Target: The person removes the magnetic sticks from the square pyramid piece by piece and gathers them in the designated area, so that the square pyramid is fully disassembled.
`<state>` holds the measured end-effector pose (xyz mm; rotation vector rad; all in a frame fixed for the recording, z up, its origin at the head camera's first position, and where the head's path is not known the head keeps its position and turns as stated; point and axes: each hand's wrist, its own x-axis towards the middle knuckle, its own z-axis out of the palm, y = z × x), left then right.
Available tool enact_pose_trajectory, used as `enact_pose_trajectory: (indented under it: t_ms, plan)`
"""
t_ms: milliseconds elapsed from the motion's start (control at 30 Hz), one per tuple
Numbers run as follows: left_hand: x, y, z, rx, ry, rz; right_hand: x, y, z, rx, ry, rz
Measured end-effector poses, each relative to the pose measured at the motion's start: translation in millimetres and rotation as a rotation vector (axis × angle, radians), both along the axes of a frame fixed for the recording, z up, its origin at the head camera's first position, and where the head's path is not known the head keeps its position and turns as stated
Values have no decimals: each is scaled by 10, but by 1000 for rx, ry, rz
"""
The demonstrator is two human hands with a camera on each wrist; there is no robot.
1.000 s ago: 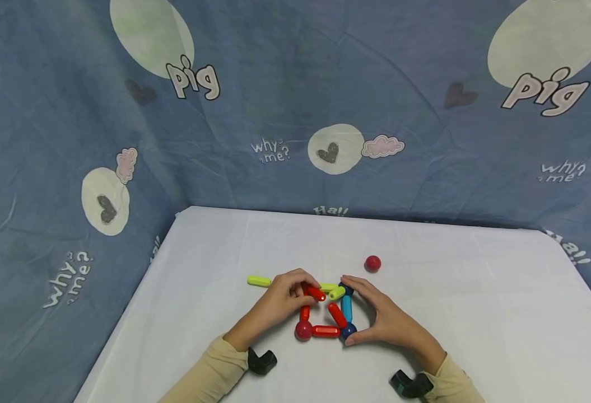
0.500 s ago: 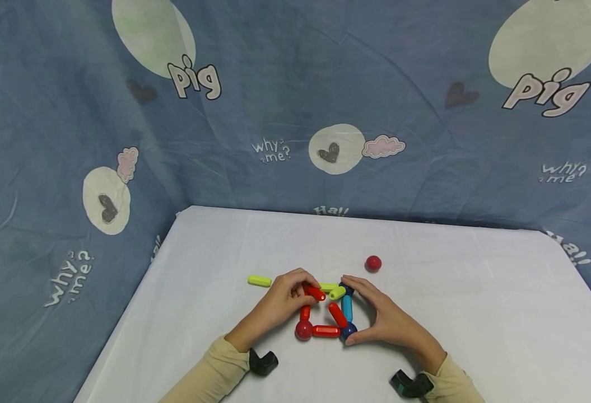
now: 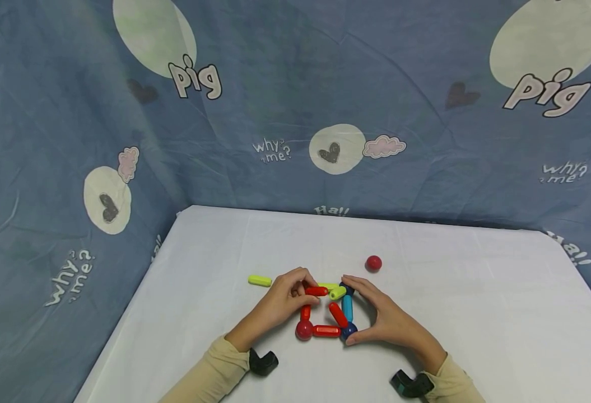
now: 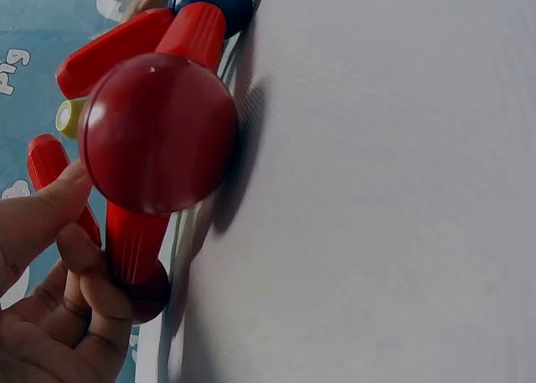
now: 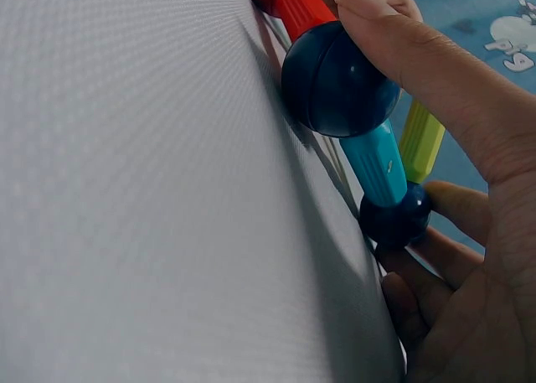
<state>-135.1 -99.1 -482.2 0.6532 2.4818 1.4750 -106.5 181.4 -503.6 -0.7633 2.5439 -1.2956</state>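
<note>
A frame of balls and rods, like magnetic building sticks, lies between the hands. My left hand [image 3: 287,294] pinches a red rod [image 3: 317,291] [image 4: 45,158] by its far-left corner, pointing right. That corner's red ball [image 4: 149,297] is hidden by my fingers in the head view. The near-left corner is a red ball [image 3: 304,330]. My right hand [image 3: 388,319] spans the right side, thumb on the near dark blue ball [image 5: 335,80], fingers around the far dark blue ball [image 5: 395,215]. A light blue rod [image 3: 347,309] joins them. Another red rod [image 3: 338,315] slants up from the near blue ball.
A yellow-green rod [image 3: 337,293] sticks out from the far blue ball. One loose yellow-green rod [image 3: 260,280] lies left of the frame, and a loose red ball [image 3: 373,263] lies behind it. The white table [image 3: 477,302] ends at a blue printed cloth [image 3: 255,84].
The red rod in my left hand has turned from slanting toward the near right to lying nearly level, its free end pointing right. My right hand and the frame have stayed in place.
</note>
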Motion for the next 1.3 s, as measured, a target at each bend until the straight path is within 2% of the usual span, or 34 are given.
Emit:
enact_pose_trajectory:
  t_ms: [400,733,1000,1300]
  plan:
    - [-19,-10,-24,30,-5,-5,1,-4,5,9,-21,-10]
    - [-24,-77,59,4,-45,34,-2,-7,-1,10,-14,-6]
    - [-21,-253,130,-6,-44,50,-5,-14,-28,12,-6,0]
    - [-33,-558,113,-22,-25,116,2,-8,-22,7,-3,-10]
